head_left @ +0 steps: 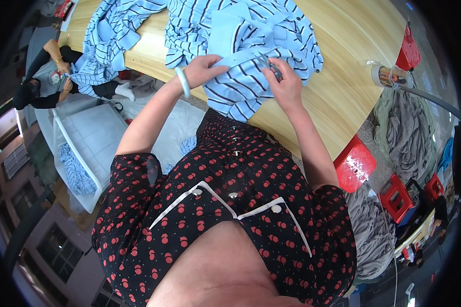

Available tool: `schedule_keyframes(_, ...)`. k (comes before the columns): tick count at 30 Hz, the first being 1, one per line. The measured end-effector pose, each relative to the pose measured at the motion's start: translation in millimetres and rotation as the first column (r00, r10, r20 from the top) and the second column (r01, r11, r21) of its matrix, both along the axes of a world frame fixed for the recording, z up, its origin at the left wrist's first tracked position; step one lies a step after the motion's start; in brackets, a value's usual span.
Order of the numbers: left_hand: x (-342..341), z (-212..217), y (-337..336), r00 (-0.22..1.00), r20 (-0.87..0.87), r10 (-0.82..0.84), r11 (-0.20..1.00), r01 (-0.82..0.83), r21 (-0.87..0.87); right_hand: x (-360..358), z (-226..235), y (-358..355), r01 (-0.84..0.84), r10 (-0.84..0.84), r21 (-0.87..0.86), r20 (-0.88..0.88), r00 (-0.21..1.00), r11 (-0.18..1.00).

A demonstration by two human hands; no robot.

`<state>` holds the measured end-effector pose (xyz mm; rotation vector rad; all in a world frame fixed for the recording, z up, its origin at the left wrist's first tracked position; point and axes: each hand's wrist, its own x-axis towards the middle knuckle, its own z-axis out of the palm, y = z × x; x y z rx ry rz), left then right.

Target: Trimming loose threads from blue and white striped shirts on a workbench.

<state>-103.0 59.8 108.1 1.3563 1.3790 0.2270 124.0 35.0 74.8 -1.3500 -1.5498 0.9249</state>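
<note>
A light blue knit shirt [241, 89] with dark and white stripes lies bunched over the near edge of the wooden table, several dark buttons showing on it. My left hand [204, 71], a pale bangle [182, 82] at its wrist, pinches a plain light blue band of the shirt between thumb and fingers. Small dark thread snips [274, 69] are gripped in my right hand [287, 87]. Their blades point up and left, close to the right end of that band; whether they touch the cloth I cannot tell.
The wooden table [343, 66] carries another striped garment [105, 36] at left, handled by a seated person [51, 77]. A clear container [389, 77] with tools sits by the right edge. A white-framed cart [95, 138], red stools [354, 162] and grey cloth heaps [407, 133] stand around.
</note>
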Motion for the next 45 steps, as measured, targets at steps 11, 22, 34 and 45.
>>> schedule_keyframes(11,20.7,1.8,2.3,0.822,0.366,0.436,0.866,-0.273,-0.419,-8.1,6.1,-4.4,-0.178,0.18,-0.059,0.043,0.983,0.982)
schedule_keyframes(22,24.8,18.5,-3.6,0.761,0.472,0.445,0.868,-0.237,-0.436,-13.1,11.0,2.1,-0.224,0.225,-0.013,0.051,0.973,0.974)
schedule_keyframes(34,23.9,12.7,-5.5,0.688,0.515,0.511,0.834,-0.251,-0.492,-18.5,10.9,-1.5,-0.214,0.198,0.134,0.121,0.973,0.968)
schedule_keyframes(45,9.1,7.1,-10.0,0.816,0.445,0.368,0.896,-0.183,-0.405,-16.7,9.3,-2.3,-0.21,0.19,0.161,0.129,0.973,0.964)
